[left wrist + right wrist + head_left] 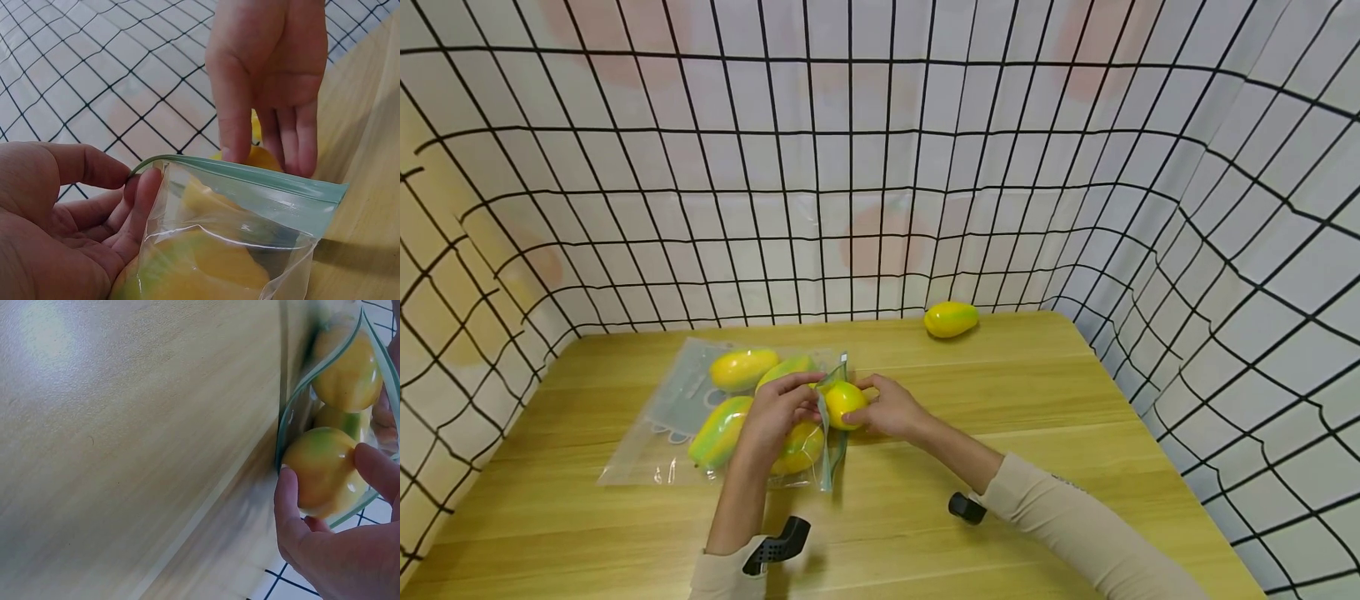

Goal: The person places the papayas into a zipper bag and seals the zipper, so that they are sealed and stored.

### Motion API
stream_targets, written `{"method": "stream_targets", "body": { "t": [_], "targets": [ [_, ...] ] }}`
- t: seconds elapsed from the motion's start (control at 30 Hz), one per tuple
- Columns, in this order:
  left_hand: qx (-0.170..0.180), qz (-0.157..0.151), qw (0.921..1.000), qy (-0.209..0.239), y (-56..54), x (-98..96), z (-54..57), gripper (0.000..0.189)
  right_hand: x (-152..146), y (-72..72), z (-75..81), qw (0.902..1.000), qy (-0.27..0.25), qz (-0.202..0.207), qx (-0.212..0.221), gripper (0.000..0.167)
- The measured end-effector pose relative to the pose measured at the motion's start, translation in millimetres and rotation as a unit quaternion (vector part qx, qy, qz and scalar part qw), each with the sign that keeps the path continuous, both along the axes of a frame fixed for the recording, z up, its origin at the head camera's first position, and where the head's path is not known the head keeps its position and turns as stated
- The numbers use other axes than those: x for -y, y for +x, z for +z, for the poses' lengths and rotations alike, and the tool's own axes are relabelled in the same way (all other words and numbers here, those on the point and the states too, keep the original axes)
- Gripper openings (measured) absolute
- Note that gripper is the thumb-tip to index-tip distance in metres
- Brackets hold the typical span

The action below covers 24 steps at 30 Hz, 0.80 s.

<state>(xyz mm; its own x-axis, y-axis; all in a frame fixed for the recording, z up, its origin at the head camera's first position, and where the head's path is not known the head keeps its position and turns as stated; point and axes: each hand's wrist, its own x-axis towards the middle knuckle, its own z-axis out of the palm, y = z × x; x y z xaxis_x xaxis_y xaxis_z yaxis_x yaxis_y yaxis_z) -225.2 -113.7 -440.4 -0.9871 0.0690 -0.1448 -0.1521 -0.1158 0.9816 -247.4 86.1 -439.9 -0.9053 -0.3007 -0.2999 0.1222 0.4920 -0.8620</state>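
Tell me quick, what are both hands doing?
Left hand: closed, pinching the green bag rim.
Right hand: closed, holding a yellow fruit.

Clear zip bag (638, 462), open, mangoes (718, 432) inside, yellow-green mango (846, 403) at its mouth

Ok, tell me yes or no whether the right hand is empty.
No, the right hand holds a yellow fruit at the mouth of the clear bag.
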Motion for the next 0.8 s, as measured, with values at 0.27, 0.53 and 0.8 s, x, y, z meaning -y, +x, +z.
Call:
{"method": "stream_targets", "body": {
  "t": [0.27, 0.53, 0.8],
  "targets": [
    [-0.007, -0.004, 1.0, -0.004, 0.7, 1.0, -0.2, 0.035, -0.7, 1.8, -1.8, 0.9998, 0.004, 0.02, -0.001, 0.069],
    [-0.007, -0.006, 1.0, -0.002, -0.2, 1.8, -2.5, 0.035, 2.5, 2.6, -6.5, 0.9998, 0.009, 0.015, -0.008, 0.071],
    [-0.005, -0.006, 1.0, -0.002, -1.1, 1.3, -3.1, 0.035, 7.5, 4.5, -4.4, 0.9999, 0.009, -0.012, 0.0, 0.066]
  ]
}}
